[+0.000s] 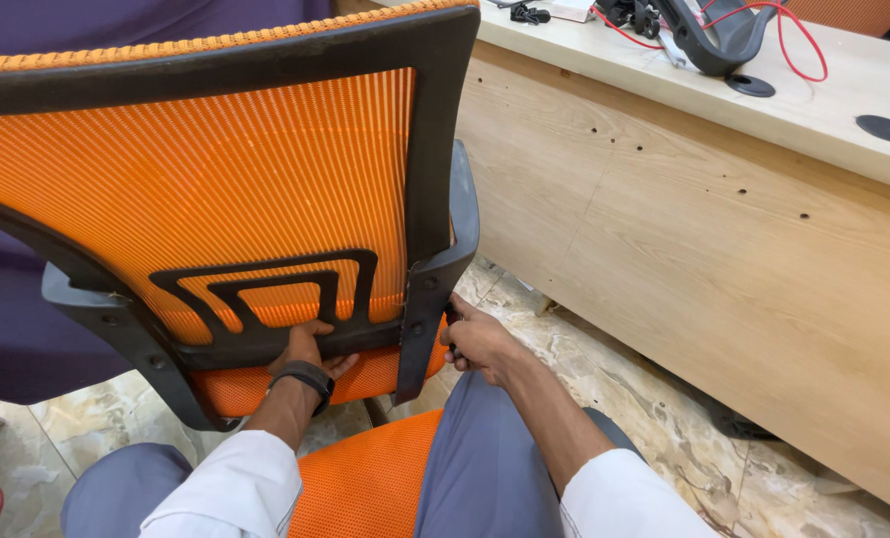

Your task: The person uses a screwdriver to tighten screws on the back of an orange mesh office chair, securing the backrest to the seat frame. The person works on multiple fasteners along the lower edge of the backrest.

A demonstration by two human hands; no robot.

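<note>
Grip: right hand (475, 344) closed on small dark part at right edge of chair backrest (216, 179), near armrest bracket (455, 229). Left hand (305, 351) fingers curled under lower black frame of backrest; whether clamped, cannot tell. Backrest: orange mesh, black frame, fills left, tilted toward viewer. Wooden worktop (724, 199) far right, red cable (794, 40) on top. Orange seat cushion (365, 478) near, between grey-trousered knees. Marble floor (644, 399) below. Black wristband (305, 379) on left wrist.

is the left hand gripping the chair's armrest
No, the left hand presses on the lower black frame of the orange mesh backrest, while the right hand is by the armrest.
</note>
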